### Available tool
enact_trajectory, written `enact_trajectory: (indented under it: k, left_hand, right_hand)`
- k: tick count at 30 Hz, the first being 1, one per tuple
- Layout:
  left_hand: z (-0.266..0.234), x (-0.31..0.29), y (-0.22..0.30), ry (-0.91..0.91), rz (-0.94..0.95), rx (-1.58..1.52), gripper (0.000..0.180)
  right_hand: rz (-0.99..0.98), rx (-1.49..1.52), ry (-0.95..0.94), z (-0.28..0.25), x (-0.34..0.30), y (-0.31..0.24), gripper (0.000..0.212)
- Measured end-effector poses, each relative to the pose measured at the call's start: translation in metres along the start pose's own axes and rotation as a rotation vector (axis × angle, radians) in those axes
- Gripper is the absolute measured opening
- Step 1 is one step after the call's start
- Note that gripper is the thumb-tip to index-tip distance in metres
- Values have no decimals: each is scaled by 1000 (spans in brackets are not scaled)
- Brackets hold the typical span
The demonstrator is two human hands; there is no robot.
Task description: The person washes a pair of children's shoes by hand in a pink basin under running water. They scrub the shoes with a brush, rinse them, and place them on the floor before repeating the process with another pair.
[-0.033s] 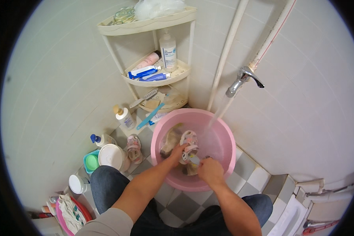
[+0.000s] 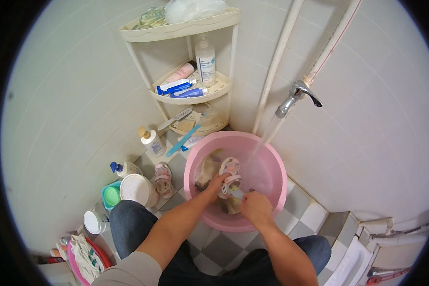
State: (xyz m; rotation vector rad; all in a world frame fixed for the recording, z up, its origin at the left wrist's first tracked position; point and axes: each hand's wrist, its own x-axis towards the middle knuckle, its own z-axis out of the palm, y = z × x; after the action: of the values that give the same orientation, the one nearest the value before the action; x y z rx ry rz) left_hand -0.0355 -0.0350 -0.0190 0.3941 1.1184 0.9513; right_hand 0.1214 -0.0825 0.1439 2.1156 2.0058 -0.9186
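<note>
My left hand (image 2: 216,182) is closed on a small pink and white sandal (image 2: 231,170), which it keeps over a pink basin (image 2: 190,190). My right hand (image 2: 255,207) grips a pale brush (image 2: 236,192), whose head lies against the heel end of the sandal; the bristles are hard to make out. Brownish-cream shoes (image 2: 207,172) sit in the water, partly hidden by my left hand and the sandal. Water runs from a chrome tap (image 2: 291,99) into the basin's far right side. A matching sandal (image 2: 163,181) stands on the tiles left of the basin.
A corner shelf (image 2: 190,97) with tubes and a pump bottle stands behind the basin. Along the left wall are pump bottles (image 2: 151,143), a white-lidded tub (image 2: 135,188) and a basin of cloth (image 2: 83,260). A blue-handled brush (image 2: 182,141) leans by the shelf. Pipes run up the wall.
</note>
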Motion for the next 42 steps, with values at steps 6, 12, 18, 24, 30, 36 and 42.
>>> enact_trajectory:
  k: [6, 12, 18, 24, 30, 36, 42]
  left_hand:
    - [-4, 9, 13, -212, -112, -120, 36]
    - [51, -10, -13, -86, -89, -59, 52]
    - [20, -9, 21, -13, -116, -126, 68]
    - [47, 4, -13, 86, -92, -90, 76]
    - [-29, 54, 0, -8, 218, 285, 66]
    - [-20, 32, 37, -7, 256, 468, 63]
    - [1, 3, 53, -33, 289, 725, 44]
  right_hand:
    - [-104, 190, 136, 8, -7, 3, 22]
    - [-10, 246, 298, 29, 25, 16, 27]
    - [-66, 504, 149, 35, 6, 6, 22]
    - [18, 376, 324, 23, 33, 18, 29]
    - [-83, 523, 29, 12, -2, 5, 35]
    - [-45, 637, 23, 5, 6, 6, 37]
    - [-22, 635, 377, 43, 51, 12, 34]
